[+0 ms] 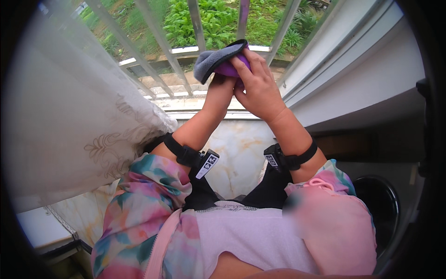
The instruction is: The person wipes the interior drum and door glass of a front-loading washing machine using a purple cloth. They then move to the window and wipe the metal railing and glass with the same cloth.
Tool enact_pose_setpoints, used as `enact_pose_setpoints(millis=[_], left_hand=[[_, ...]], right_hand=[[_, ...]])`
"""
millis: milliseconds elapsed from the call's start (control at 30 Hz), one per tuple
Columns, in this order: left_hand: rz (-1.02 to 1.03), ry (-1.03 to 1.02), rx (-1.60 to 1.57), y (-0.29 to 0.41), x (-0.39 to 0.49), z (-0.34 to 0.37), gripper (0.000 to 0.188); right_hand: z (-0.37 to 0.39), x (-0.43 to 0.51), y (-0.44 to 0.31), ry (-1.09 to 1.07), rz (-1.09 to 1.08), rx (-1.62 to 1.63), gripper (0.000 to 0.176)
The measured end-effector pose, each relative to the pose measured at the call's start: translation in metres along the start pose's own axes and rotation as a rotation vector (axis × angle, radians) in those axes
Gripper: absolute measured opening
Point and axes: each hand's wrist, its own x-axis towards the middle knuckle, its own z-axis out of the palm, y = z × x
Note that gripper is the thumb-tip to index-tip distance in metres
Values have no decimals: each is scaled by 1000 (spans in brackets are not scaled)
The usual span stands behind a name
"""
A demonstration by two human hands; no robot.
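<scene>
Both hands are raised together in front of the window bars, at the upper middle of the head view. Between them is a folded cloth (pixel 219 59), grey and fluffy on one face and purple on the other, with a black edging. My right hand (pixel 256 82) grips its purple side, fingers spread over the fold. My left hand (pixel 224 85) is under the cloth; its fingers are mostly hidden by the cloth, but it seems to hold it from below. Each forearm wears a black strap with a small device.
Metal window bars (pixel 197 26) stand ahead, with green plants outside. A white embroidered curtain (pixel 76 122) hangs at left. The white window frame (pixel 348 52) runs along the right. Below lies a marbled floor (pixel 230 150); a round black object (pixel 378 209) stands at lower right.
</scene>
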Motion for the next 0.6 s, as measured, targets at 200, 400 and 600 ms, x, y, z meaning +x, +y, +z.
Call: enact_pose_setpoints(millis=[200,400,600], left_hand=[[15,-231,-4,6,7,4,48],[150,-369,77,15,0,7,48],[272,-174,85,20,7,-2,48]], right_hand=[[-30,5,28,171,-12,-82,66],[-67,4,78,609,145,-183,57],[-56,1,94,849,386,120,49]])
